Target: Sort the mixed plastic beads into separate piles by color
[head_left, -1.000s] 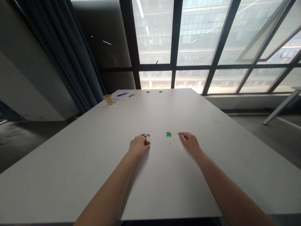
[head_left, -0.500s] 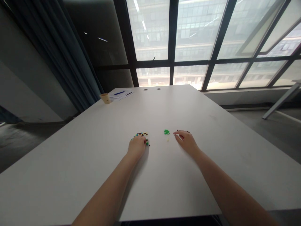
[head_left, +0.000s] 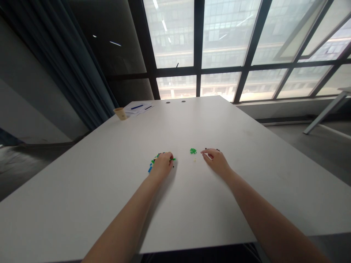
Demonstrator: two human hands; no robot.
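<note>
Pile, one, green, between left hand and right hand, one cup

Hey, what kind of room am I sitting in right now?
Probably an office or similar workroom: there's a big plain white table, papers with a pen at its far left, and tall dark-framed windows facing a large building.

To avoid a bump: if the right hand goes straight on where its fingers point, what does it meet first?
Probably the green pile, just left of the right hand, though depth is unclear.
</note>
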